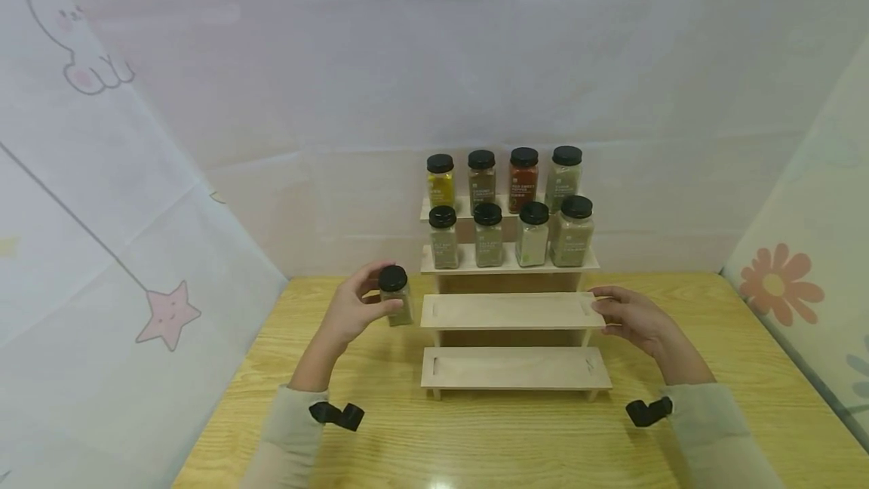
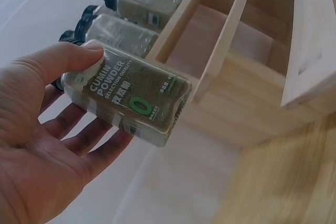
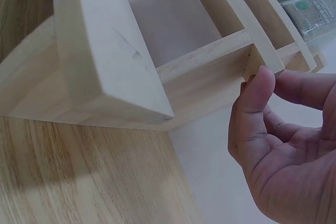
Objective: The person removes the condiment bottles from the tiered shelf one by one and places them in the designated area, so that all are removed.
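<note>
My left hand (image 1: 353, 306) grips a spice jar (image 1: 396, 296) with a black lid, just left of the wooden tiered rack (image 1: 512, 311). In the left wrist view the jar (image 2: 126, 90) reads "Cumin Powder", with brown powder inside; the thumb lies across its front and the fingers are behind it. My right hand (image 1: 634, 319) is at the rack's right side, thumb and index finger pinching the end of the second step from the bottom. The right wrist view shows that thumb (image 3: 258, 93) against the corner of the step.
Several black-lidded jars stand on the rack's two upper steps, among them a yellow one (image 1: 440, 186) and a red one (image 1: 523, 186). The lowest step (image 1: 516, 368) is nearest me. Under the rack is a wood-grain table (image 1: 475, 444), with a patterned cloth (image 1: 380, 81) behind.
</note>
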The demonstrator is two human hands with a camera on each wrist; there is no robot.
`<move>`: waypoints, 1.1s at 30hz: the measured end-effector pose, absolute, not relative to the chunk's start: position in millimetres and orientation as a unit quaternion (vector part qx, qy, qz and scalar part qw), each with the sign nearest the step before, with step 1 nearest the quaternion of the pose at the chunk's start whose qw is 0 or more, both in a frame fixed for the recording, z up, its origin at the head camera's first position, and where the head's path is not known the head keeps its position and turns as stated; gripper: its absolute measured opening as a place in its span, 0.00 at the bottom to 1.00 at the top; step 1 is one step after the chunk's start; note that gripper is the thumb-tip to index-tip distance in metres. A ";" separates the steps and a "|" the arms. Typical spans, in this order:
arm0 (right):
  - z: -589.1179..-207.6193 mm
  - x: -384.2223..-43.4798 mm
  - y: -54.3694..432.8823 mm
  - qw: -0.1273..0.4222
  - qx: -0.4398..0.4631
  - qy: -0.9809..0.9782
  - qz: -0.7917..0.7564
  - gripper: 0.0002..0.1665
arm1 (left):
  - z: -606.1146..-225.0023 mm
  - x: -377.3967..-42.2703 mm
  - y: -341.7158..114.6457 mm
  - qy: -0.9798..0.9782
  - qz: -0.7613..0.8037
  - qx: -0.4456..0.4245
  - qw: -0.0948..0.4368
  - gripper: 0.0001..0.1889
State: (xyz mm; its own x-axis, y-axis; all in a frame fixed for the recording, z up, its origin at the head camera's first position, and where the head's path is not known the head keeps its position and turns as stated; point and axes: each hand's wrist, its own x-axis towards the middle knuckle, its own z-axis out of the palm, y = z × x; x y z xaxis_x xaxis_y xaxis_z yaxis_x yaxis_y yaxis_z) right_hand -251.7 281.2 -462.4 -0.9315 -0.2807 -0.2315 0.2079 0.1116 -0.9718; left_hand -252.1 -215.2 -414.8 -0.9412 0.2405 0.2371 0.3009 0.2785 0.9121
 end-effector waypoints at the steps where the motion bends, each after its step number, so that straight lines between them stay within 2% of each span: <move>1: -462.2 -251.5 281.1 0.182 -0.024 0.722 -0.667 0.41 | -416.2 -252.8 -217.8 -0.799 -0.576 -0.169 0.025 0.36; 16: -463.4 -250.2 281.6 0.178 -0.022 0.714 -0.677 0.43 | -450.1 -274.8 -243.0 -0.786 -0.597 -0.158 -0.006 0.36; 33: -466.0 -250.2 283.2 0.176 -0.015 0.709 -0.683 0.42 | -483.5 -299.2 -245.3 -0.779 -0.607 -0.156 -0.028 0.37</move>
